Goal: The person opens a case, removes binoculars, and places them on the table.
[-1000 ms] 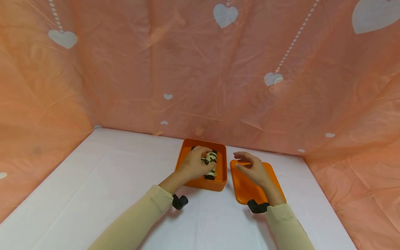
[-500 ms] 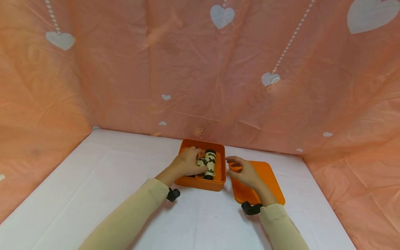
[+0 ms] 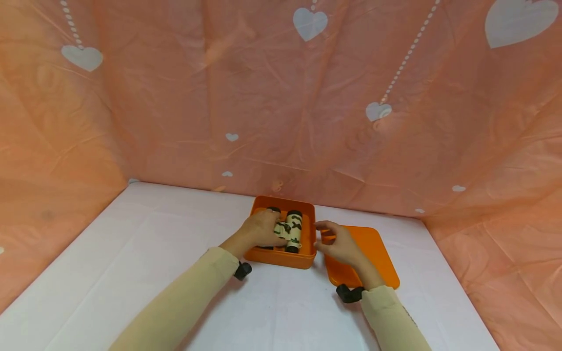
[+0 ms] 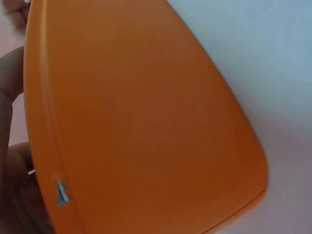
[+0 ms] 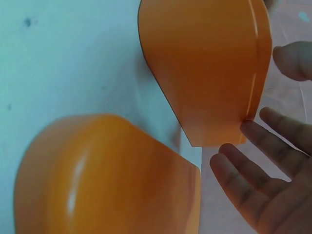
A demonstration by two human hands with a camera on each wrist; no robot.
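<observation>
Camouflage-patterned binoculars (image 3: pixel 294 228) with black ends lie inside an orange box (image 3: pixel 281 260) near the back of the table. My left hand (image 3: pixel 260 229) reaches over the box's left side and holds the left barrel between thumb and fingers, hiding most of it. Just beside the box's right wall is my right hand (image 3: pixel 341 244), its fingers spread and holding nothing. In the right wrist view its fingertips (image 5: pixel 224 161) are close to the box; contact is hard to tell. Beneath that hand lies an orange lid (image 3: pixel 375 253). The box wall (image 4: pixel 146 107) fills most of the left wrist view.
A white tabletop (image 3: pixel 281 312) carries everything. Pink-orange cloth (image 3: pixel 184 122) with pale hearts closes off the back and both sides, with the box near its back edge. Each wrist wears a black camera mount (image 3: pixel 350 293).
My left hand has moved left across the binoculars, uncovering the right barrel. My right hand has moved left, from above the lid towards the box's right wall. The binoculars stay in the box.
</observation>
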